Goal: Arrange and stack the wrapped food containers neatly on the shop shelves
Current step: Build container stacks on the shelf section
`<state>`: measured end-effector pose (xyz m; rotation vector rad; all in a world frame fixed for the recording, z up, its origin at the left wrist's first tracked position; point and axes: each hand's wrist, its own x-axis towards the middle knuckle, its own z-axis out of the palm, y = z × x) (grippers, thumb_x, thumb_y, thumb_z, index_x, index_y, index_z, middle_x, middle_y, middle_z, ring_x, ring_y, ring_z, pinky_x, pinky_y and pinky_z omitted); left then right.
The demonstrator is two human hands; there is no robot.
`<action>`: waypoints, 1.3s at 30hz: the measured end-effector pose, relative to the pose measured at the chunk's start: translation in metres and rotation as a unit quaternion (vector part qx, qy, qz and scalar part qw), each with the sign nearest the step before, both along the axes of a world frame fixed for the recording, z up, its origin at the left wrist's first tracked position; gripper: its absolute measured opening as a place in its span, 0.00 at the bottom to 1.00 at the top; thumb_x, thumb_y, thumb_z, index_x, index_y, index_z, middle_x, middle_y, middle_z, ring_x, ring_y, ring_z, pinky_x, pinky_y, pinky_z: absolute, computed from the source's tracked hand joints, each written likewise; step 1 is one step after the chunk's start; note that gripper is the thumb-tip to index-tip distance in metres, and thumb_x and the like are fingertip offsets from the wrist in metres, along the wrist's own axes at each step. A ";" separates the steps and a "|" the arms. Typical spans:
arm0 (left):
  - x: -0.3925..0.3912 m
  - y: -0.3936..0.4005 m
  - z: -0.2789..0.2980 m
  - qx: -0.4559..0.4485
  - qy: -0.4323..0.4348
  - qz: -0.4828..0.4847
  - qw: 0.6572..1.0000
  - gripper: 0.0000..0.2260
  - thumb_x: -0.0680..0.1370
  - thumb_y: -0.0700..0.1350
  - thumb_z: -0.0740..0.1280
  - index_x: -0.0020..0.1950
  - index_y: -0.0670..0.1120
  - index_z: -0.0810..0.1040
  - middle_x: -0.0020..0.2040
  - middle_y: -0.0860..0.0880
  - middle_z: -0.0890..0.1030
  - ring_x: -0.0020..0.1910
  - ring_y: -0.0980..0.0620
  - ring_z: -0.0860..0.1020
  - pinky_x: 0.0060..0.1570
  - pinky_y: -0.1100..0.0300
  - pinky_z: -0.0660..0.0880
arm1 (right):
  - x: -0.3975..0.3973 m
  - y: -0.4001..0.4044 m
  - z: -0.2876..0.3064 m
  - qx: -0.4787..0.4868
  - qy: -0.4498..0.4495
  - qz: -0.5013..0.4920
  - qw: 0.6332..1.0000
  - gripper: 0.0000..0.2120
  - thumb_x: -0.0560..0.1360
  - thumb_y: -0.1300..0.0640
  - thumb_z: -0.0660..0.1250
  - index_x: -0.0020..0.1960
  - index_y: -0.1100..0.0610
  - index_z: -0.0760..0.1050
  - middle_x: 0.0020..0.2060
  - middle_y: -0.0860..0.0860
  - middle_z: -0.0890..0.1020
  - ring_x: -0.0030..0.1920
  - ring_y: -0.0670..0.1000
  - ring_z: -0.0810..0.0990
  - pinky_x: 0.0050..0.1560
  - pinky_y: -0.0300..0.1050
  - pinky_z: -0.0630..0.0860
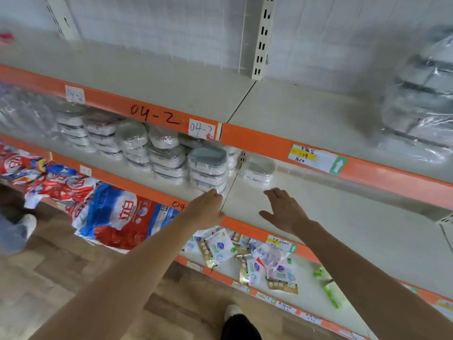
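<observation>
Several stacks of plastic-wrapped food containers (157, 153) stand in a row on the middle shelf (343, 217). The nearest stack (207, 168) has a grey lid on top. A lone short stack (258, 171) sits just right of the shelf seam. My left hand (206, 208) reaches to the base of the nearest stack, fingers straight, fingertips touching it. My right hand (285, 209) hovers flat and spread over the bare shelf in front of the lone stack, holding nothing. A blurred pile of wrapped containers (421, 101) rests on the upper shelf at the right.
Orange shelf edges carry labels reading 04-2 (154, 115). Red and blue detergent bags (115, 214) lie on the lower shelf at left. Small packets (245, 256) are scattered on the bottom shelf. A slotted upright (262, 38) divides the bays. Another person's shoe (27, 224) is at left.
</observation>
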<state>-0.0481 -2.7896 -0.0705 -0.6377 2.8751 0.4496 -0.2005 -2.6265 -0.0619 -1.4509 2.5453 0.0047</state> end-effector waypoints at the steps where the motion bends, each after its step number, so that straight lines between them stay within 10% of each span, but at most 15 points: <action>1: -0.013 -0.005 -0.016 0.007 0.004 -0.003 1.000 0.18 0.78 0.48 0.62 0.63 0.37 0.70 0.60 0.43 0.69 0.61 0.45 0.72 0.57 0.51 0.71 | -0.012 -0.011 -0.016 -0.009 -0.004 -0.012 1.000 0.31 0.79 0.46 0.60 0.75 0.59 0.55 0.71 0.55 0.62 0.69 0.55 0.63 0.66 0.50 0.66; 19: -0.174 -0.051 -0.184 -0.033 0.177 -0.039 0.983 0.24 0.78 0.49 0.64 0.68 0.39 0.62 0.67 0.45 0.61 0.63 0.47 0.67 0.49 0.64 0.59 | -0.188 -0.128 -0.166 -0.164 0.022 -0.104 0.981 0.49 0.67 0.41 0.73 0.76 0.58 0.50 0.75 0.58 0.53 0.75 0.59 0.51 0.72 0.58 0.55; 23: -0.190 -0.057 -0.185 -0.047 0.181 -0.012 0.982 0.25 0.77 0.47 0.65 0.68 0.36 0.61 0.67 0.42 0.60 0.67 0.45 0.62 0.59 0.60 0.63 | -0.191 -0.129 -0.165 -0.194 -0.013 -0.143 0.971 0.51 0.63 0.40 0.76 0.73 0.62 0.54 0.67 0.59 0.60 0.68 0.60 0.60 0.66 0.54 0.63; 36: -0.266 -0.060 -0.179 -0.175 0.033 -0.101 0.979 0.45 0.71 0.59 0.67 0.78 0.44 0.45 0.79 0.46 0.45 0.77 0.49 0.47 0.72 0.48 0.49 | -0.168 0.019 -0.193 -0.207 -0.010 -0.295 0.933 0.45 0.61 0.41 0.77 0.67 0.62 0.62 0.61 0.56 0.64 0.64 0.57 0.62 0.65 0.47 0.61; 39: -0.267 -0.060 -0.174 -0.188 0.039 -0.108 0.975 0.43 0.70 0.58 0.67 0.78 0.43 0.51 0.77 0.45 0.55 0.73 0.46 0.54 0.68 0.49 0.56 | -0.167 0.031 -0.202 -0.184 -0.002 -0.306 0.934 0.45 0.62 0.40 0.76 0.67 0.63 0.61 0.62 0.57 0.65 0.64 0.58 0.62 0.65 0.48 0.61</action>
